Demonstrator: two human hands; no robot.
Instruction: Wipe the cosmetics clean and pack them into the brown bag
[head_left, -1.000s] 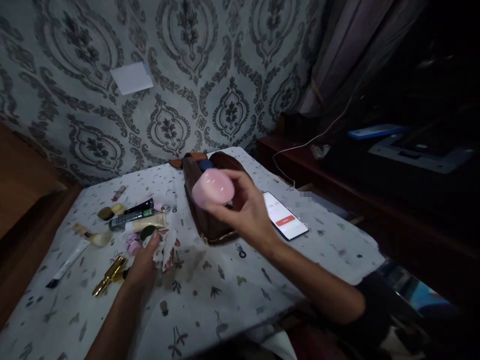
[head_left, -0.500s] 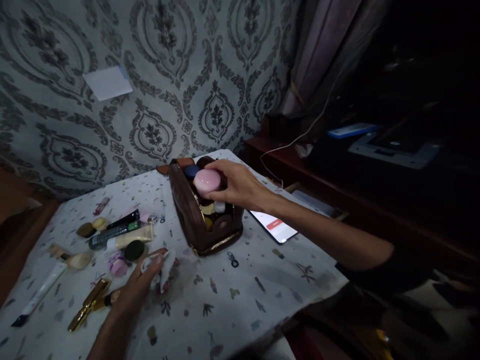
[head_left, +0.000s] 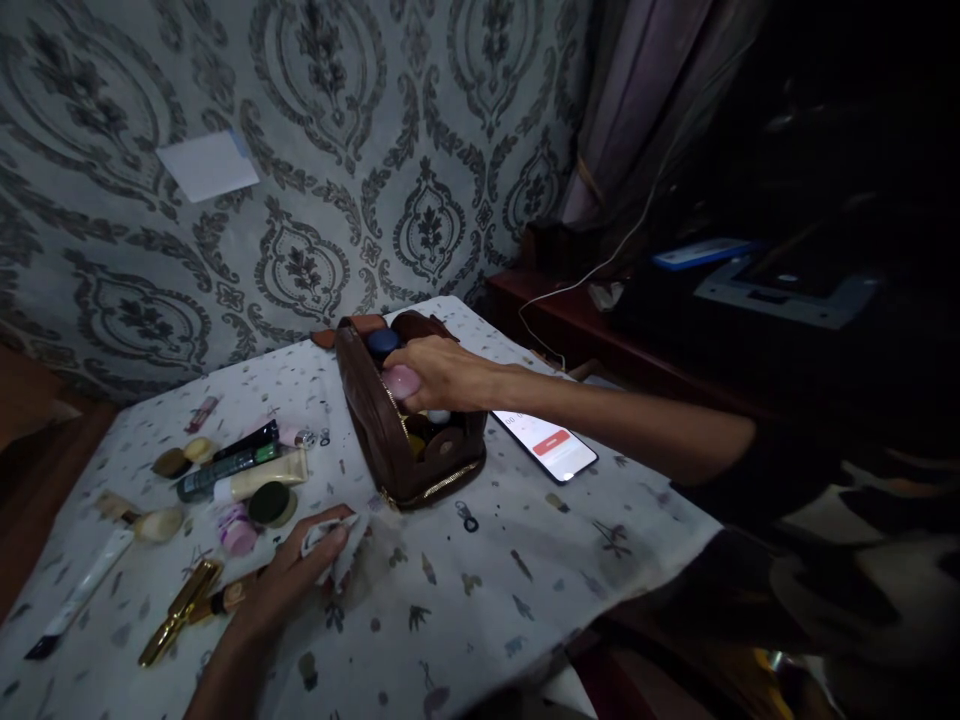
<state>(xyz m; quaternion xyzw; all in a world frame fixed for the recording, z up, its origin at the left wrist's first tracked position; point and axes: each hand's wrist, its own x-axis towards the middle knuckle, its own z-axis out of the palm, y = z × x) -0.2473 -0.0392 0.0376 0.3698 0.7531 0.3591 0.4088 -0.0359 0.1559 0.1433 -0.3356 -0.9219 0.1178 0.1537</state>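
Observation:
My right hand [head_left: 444, 374] reaches into the open top of a brown zippered cosmetic bag [head_left: 375, 440], its fingers closed round a pink round jar [head_left: 402, 382]. Beside the jar, inside the bag, a dark blue round lid [head_left: 383, 342] shows. My left hand [head_left: 304, 560] grips a crumpled white wipe [head_left: 337, 545] just above the tablecloth, in front of the bag. Close to that hand lie a dark-lidded round pot [head_left: 271, 503], a purple-and-pink small container [head_left: 237, 530] and a gold tube [head_left: 180, 612].
Tubes, including a cream one [head_left: 262, 475], lie on the left of the patterned tablecloth [head_left: 465, 640] with brushes such as a white-handled one [head_left: 79, 595]. A lit phone [head_left: 559, 455] lies right of the bag under my right forearm. A white cable [head_left: 592, 280] runs behind.
My right hand has lowered the pink jar deeper into the bag and slightly left. My left hand has shifted a little to the right with the wipe.

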